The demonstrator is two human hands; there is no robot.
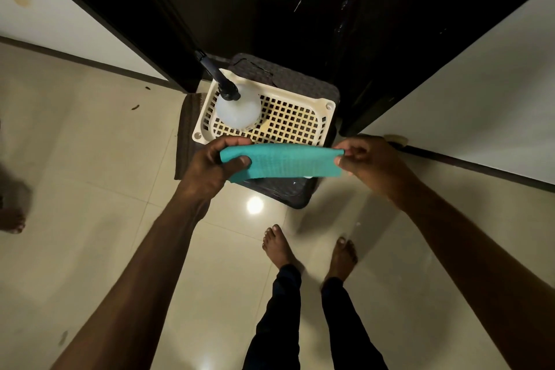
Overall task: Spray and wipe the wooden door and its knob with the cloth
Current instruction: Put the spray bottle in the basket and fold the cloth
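The left hand point(210, 165) and right hand point(365, 156) pinch the teal cloth point(282, 164) taut (folded); a loose pinch could drop it onto the spray bottle point(237, 109).

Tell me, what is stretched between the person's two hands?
In the head view, a folded teal cloth spans the gap: the left hand grips one end, the right hand pinches the other. A cream basket sits just beyond.

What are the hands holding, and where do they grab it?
Both hold the teal cloth, stretched between them. The left hand grips its left end, and the right hand pinches its right end.
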